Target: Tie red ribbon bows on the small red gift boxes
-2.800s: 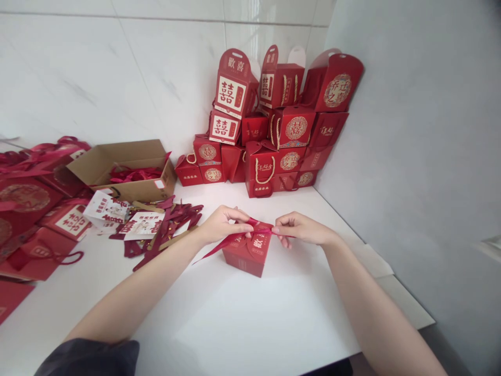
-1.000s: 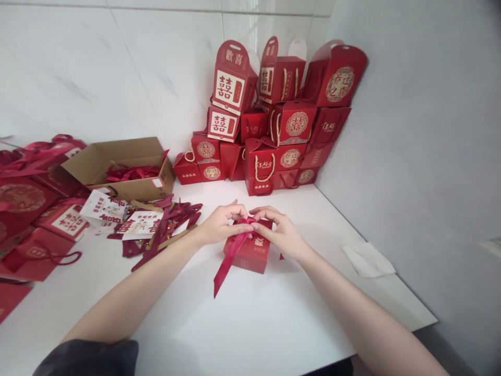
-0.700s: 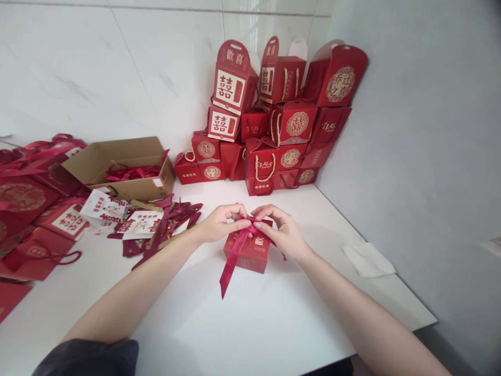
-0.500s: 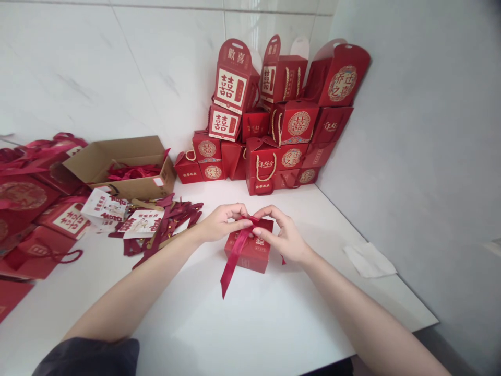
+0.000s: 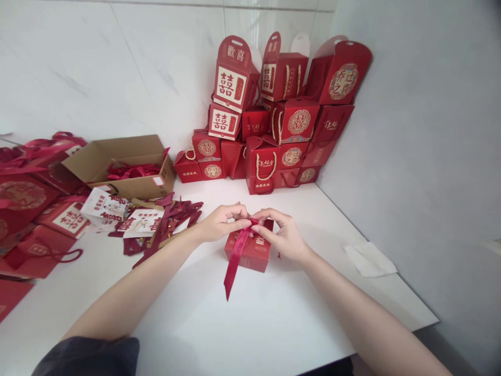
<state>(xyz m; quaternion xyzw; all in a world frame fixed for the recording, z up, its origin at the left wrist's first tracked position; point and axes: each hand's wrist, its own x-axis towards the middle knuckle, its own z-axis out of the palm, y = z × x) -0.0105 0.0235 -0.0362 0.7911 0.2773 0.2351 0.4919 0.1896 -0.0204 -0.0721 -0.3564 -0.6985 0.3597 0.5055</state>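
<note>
A small red gift box (image 5: 254, 258) with gold print sits on the white table in front of me. Over its top, a dark red satin ribbon (image 5: 235, 261) is pinched in both hands, one long tail hanging down past the box's near side. My left hand (image 5: 227, 219) is closed on the ribbon from the left, thumb against fingers. From the right, my right hand (image 5: 282, 232) pinches it too, its fingertips almost meeting the left ones. The part of the ribbon between the fingertips is partly hidden. A short red end shows beside the right hand.
Stacked red gift boxes (image 5: 299, 122) stand against the back wall. An open cardboard box (image 5: 156, 183) holds red ribbon. Beside it lie printed cards (image 5: 141, 223) and dark red straps (image 5: 156, 243). More red boxes (image 5: 35, 250) fill the left, and a white tissue (image 5: 370, 259) lies right.
The fingertips have come slightly closer together, drawing the ribbon in. Its hanging tail has swung a little to the right. The box stays where it was.
</note>
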